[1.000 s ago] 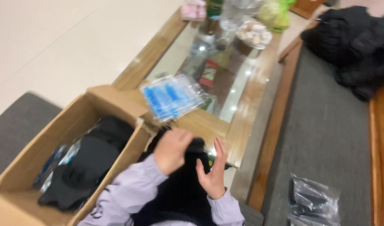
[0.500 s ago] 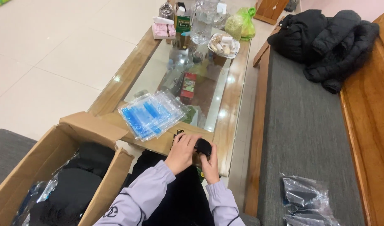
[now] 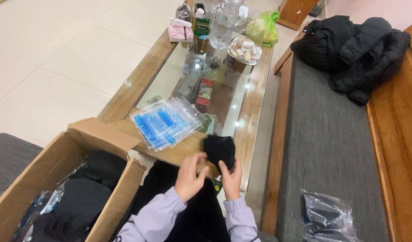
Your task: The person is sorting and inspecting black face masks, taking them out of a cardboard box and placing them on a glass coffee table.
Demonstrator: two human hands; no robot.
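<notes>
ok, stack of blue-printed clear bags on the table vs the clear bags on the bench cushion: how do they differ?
The stack of clear bags on the table lies flat, fanned and looks empty, with blue print; the bags on the bench bulge with dark contents and are crumpled. The table stack lies just beyond the left hand and right hand, which hold a black cloth item; the bench bags lie apart to the right. Both are transparent plastic.

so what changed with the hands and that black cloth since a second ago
Both hands rose from the lap to the table edge. The left hand and right hand now hold a folded black cloth up between them; earlier they were low against the dark lap. The stack of blue-printed clear bags, the cardboard box and the black jackets stayed put.
</notes>
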